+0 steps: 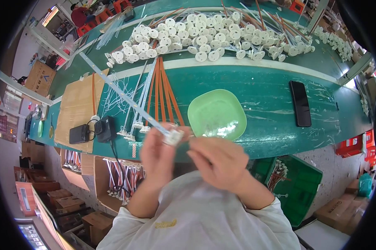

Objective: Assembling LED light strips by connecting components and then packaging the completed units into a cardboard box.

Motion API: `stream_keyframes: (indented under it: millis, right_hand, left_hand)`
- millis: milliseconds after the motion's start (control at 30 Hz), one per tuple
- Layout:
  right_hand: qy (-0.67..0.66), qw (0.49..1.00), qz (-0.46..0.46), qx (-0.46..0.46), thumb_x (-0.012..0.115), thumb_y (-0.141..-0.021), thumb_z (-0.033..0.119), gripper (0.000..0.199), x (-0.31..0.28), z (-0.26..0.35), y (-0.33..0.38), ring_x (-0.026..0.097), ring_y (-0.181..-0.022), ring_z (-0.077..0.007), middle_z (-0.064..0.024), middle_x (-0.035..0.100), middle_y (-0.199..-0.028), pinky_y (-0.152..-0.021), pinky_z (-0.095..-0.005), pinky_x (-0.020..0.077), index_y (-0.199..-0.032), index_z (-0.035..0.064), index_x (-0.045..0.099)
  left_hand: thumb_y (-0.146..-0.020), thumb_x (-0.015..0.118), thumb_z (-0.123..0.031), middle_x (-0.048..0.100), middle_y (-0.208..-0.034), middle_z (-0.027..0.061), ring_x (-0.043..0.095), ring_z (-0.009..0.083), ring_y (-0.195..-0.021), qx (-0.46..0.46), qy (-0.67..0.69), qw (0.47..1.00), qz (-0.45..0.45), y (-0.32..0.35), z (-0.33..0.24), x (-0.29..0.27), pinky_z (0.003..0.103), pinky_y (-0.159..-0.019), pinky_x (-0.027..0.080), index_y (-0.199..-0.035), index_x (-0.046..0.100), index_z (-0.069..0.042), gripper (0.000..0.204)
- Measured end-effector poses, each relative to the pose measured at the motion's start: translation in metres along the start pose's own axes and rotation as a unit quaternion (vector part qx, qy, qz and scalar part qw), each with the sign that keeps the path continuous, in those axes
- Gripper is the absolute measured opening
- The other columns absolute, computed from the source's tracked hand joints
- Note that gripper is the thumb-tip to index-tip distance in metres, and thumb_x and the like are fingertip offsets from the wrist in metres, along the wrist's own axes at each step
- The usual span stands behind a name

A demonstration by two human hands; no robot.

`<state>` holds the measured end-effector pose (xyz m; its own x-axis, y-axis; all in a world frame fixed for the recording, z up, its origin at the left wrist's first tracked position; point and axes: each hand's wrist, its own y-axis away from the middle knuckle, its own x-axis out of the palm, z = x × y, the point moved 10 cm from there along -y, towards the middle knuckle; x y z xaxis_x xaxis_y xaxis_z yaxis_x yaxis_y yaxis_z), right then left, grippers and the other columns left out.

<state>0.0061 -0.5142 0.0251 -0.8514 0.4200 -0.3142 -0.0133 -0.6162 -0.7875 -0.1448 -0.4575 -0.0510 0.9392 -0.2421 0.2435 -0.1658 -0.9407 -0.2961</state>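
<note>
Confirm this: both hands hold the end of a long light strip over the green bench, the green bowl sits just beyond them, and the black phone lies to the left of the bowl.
Not quite. The head view shows the black phone lying to the right of the green bowl, not the left. The rest stands: the left hand and right hand hold the light strip end over the green bench.

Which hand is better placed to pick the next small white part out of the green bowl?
Right, probably. The right hand sits just below the green bowl, whose small white parts lie near its closest rim. The left hand is pinching the white connector on the long strip, so it is occupied.
</note>
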Motion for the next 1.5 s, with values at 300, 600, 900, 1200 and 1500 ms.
stream_keyframes:
  millis: [300, 600, 900, 1200, 1500]
  right_hand:
    - [0.092, 0.962, 0.209, 0.149, 0.071, -0.078, 0.0, 0.013, -0.007, -0.098, -0.028, 0.068, -0.069, -0.0251, -0.0141, 0.07, -0.083, -0.061, -0.031, 0.054, -0.091, -0.0006, 0.069]
    - [0.238, 0.963, 0.118, 0.031, 0.066, -0.079, 0.006, 0.012, 0.015, -0.218, -0.154, 0.067, -0.077, -0.0317, -0.0151, 0.07, -0.083, -0.071, -0.0383, 0.0519, -0.09, 0.0029, 0.071]
    - [0.392, 0.904, 0.173, 0.002, 0.061, -0.07, -0.003, 0.033, 0.006, -0.388, -0.259, 0.065, -0.092, -0.0381, -0.0213, 0.069, -0.092, -0.086, -0.0429, 0.0515, -0.097, 0.0102, 0.075]
    - [0.3, 0.927, 0.193, 0.117, 0.076, -0.078, 0.015, 0.027, -0.04, -0.286, -0.242, 0.067, -0.068, -0.024, -0.0179, 0.069, -0.076, -0.065, -0.0327, 0.0507, -0.104, 0.0054, 0.073]
    - [0.131, 0.977, 0.17, -0.003, 0.077, -0.072, 0.002, 0.022, -0.027, -0.05, -0.054, 0.067, -0.07, -0.0221, -0.0138, 0.072, -0.09, -0.061, -0.0295, 0.0542, -0.092, 0.002, 0.07]
  left_hand:
    - [-0.079, 0.074, -0.019, 0.062, -0.073, 0.0139, 0.062, 0.0268, -0.065, 0.086, -0.625, 0.775, -0.041, -0.027, -0.044, -0.061, 0.037, -0.058, 0.048, -0.092, 0.066, 0.0, 0.024]
    - [-0.067, 0.083, -0.041, 0.059, -0.071, 0.0122, 0.061, 0.0321, -0.066, 0.062, -0.68, 0.73, -0.028, -0.027, -0.035, -0.054, 0.041, -0.056, 0.046, -0.09, 0.067, -0.003, 0.047]
    - [-0.068, 0.08, -0.013, 0.056, -0.071, 0.0094, 0.055, 0.0229, -0.059, 0.175, -0.519, 0.832, -0.088, -0.009, -0.064, -0.056, 0.034, -0.052, 0.041, -0.089, 0.066, -0.003, 0.027]
    - [-0.068, 0.075, -0.004, 0.061, -0.069, 0.0095, 0.059, 0.0215, -0.058, 0.198, -0.332, 0.922, 0.03, -0.016, -0.059, -0.02, 0.03, -0.051, 0.044, -0.082, 0.067, -0.001, 0.016]
    - [-0.089, 0.062, 0.005, 0.069, -0.106, 0.0152, 0.069, 0.0195, -0.091, -0.123, 0.089, 0.983, 0.101, -0.008, 0.021, 0.036, 0.03, -0.08, 0.055, -0.126, 0.059, 0.004, 0.037]
